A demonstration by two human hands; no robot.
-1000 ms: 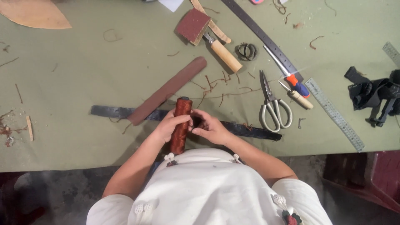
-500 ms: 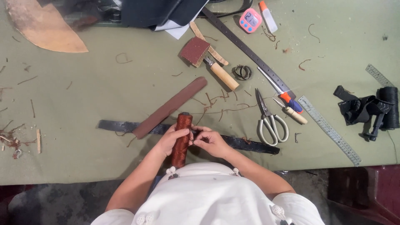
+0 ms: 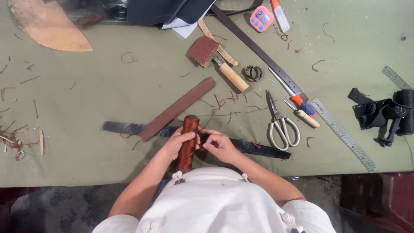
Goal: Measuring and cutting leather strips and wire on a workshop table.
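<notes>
Item 1: thread spool (image 3: 188,140), rust-brown, long cylinder. Stood near upright at the near edge of the tabletop (image 3: 86,99), just in front of the person's white shirt.
L hand (image 3: 177,144): wrapped round the spool's middle, fingers closed on it.
R hand (image 3: 219,146): just beside the spool on its right, fingers pinched narrow, tips together close to the spool's side. Thread itself too fine to make out, so can't tell if anything was between them.

Item 2: dark belt strap (image 3: 258,149), flat on the tabletop, ran left to right under both hands.
Item 3: brown leather strip (image 3: 179,108), diagonal, lower end lying over the dark strap, upper end pointing away from the person.
Item 4: scissors (image 3: 279,123), pale handles, blades pointing away, right of the hands, apart from them.
Item 5: wood-handled knife (image 3: 230,75), w/ sanding block (image 3: 202,51) at its blade end.
Item 6: orange and blue screwdriver (image 3: 295,96), beside a small wood-handled awl (image 3: 304,114).
Item 7: steel ruler (image 3: 343,133), diagonal, right of the scissors.
Item 8: long dark belt (image 3: 254,47), diagonal, far side.
Item 9: pink timer (image 3: 261,18), far edge.
Item 10: tan leather piece (image 3: 47,26), far-left corner.
Misc.: brown thread scraps (image 3: 13,140) at left edge.
</notes>
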